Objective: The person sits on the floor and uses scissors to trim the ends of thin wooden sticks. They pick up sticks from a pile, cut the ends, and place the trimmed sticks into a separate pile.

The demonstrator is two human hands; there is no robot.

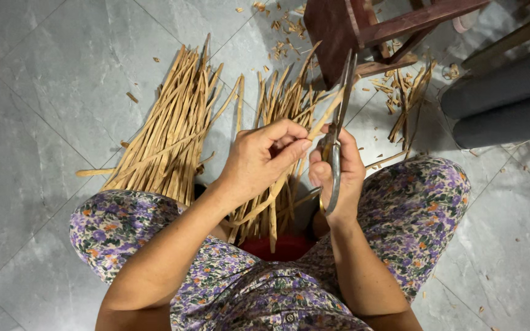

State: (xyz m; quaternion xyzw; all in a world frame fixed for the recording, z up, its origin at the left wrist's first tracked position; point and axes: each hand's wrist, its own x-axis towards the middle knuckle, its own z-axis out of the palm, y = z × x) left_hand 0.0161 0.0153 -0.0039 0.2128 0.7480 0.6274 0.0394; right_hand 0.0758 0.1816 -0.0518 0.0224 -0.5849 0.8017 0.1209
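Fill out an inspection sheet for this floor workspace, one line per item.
Surface: grey tiled floor, with a seated person working over it.
Job's things: thin bamboo strip pinched in the left hand; metal scissors gripped in the right hand, blades pointing away.
Clutter: two heaps of bamboo strips on the floor; cut chips scattered near the stool.
Hands: both bare and close together, each closed on its thing.
Cables: nothing seen.
Surroundings: dark wooden stool ahead; grey rolls at right; floral trousers on the person's knees.
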